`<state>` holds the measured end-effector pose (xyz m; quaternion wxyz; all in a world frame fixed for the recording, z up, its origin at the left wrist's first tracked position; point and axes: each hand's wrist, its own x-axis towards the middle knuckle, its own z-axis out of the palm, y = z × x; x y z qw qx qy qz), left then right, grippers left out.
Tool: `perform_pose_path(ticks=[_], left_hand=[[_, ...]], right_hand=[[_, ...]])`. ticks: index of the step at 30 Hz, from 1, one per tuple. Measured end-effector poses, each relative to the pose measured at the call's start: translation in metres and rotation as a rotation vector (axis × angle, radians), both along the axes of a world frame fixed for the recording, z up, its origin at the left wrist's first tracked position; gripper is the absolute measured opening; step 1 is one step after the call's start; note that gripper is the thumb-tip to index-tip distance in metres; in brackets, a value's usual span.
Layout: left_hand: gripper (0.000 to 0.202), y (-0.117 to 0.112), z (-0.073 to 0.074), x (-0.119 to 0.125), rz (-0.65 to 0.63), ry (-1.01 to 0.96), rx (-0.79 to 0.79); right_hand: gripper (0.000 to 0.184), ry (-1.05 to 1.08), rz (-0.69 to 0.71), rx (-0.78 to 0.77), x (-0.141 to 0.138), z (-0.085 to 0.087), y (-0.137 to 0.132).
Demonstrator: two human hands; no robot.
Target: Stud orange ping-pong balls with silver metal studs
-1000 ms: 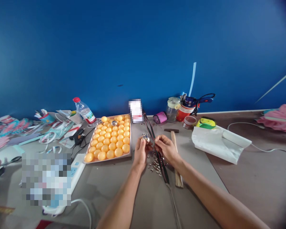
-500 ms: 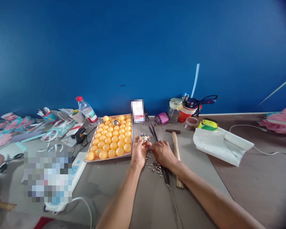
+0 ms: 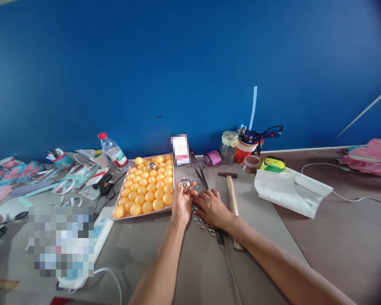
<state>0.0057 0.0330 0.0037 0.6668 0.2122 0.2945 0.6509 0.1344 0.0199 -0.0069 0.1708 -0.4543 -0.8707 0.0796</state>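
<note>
Hands [image 3: 181, 207] have shifted left, nearer the edge of the tray [image 3: 173, 173].

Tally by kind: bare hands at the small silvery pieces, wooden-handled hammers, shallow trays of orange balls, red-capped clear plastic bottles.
Bare hands: 2 (left hand, right hand)
Wooden-handled hammer: 1
Shallow tray of orange balls: 1
Red-capped clear plastic bottle: 1
Total: 5
The small silvery pieces are too bunched and hidden to count.
</note>
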Motion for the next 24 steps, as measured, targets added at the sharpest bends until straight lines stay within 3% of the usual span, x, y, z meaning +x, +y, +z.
perform_pose_path(ticks=[2,5,10,18,24], left_hand=[[0.046,0.000,-0.001,0.000,-0.002,0.013,-0.001],[0.046,0.001,-0.002,0.001,0.005,0.019,0.007],[0.043,0.000,-0.004,0.002,0.015,0.018,0.037],[0.034,-0.002,0.000,0.004,-0.067,0.031,0.026],[0.035,-0.001,-0.002,0.007,-0.137,0.030,0.006]], right_hand=[[0.010,0.018,-0.023,0.005,-0.001,-0.002,0.000],[0.015,0.094,-0.060,0.031,0.000,-0.004,0.002],[0.012,0.421,-0.175,0.070,0.004,-0.003,0.006],[0.011,0.936,-0.313,-0.244,0.006,0.002,0.013],[0.020,1.335,-0.271,-0.505,0.006,0.001,0.020]])
